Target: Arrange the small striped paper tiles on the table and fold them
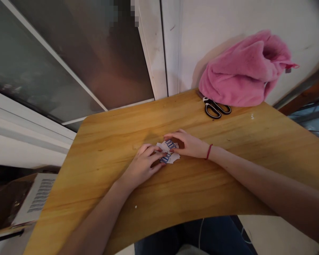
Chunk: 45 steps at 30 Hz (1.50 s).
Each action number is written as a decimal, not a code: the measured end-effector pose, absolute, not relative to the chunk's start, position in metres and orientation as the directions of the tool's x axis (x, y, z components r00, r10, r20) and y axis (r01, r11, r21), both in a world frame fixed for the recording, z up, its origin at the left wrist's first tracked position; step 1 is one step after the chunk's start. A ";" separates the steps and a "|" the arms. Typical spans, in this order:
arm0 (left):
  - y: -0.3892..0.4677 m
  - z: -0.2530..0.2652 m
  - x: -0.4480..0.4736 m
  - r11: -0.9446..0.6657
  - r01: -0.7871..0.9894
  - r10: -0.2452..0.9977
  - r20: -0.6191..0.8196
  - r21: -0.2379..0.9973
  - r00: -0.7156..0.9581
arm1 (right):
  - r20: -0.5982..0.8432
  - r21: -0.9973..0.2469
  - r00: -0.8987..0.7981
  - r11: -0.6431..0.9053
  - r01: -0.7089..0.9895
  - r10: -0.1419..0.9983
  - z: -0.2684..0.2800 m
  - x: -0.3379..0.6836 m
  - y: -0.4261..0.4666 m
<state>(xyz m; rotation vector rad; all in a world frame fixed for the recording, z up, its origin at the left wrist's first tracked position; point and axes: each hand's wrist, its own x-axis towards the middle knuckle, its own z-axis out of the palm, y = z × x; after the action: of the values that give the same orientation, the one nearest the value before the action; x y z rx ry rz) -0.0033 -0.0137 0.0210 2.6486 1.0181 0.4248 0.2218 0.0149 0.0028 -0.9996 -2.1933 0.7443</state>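
Several small white paper pieces (175, 158) with jagged edges lie together on the wooden table, some bearing blue barred marks. My left hand (144, 162) rests over their left side, its curved fingers and thumb gripping a piece with blue bars (165, 158). From the right, my right hand (190, 143) has its thumb and fingers bent around another blue-marked piece (170, 144). A red band circles my right wrist. Fingers cover part of the paper, so the exact outline of each piece is hidden.
Black-handled scissors (216, 108) lie at the back of the table (101, 170), against a pink plush bag (239, 71) by the wall. White specks dot the tabletop. A framed glass panel (117, 56) stands behind; a cardboard box (36, 196) sits at the left.
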 end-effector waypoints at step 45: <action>-0.017 0.014 0.004 -0.212 0.338 0.880 0.029 0.917 0.473 | 0.491 -0.453 -0.558 0.743 0.493 0.669 0.010 0.216 0.004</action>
<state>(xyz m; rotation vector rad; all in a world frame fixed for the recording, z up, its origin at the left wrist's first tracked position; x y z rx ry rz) 0.0041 -0.0175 0.0144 1.7726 1.0368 0.7167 0.2158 0.0042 0.0101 -0.8703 -2.2794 0.3475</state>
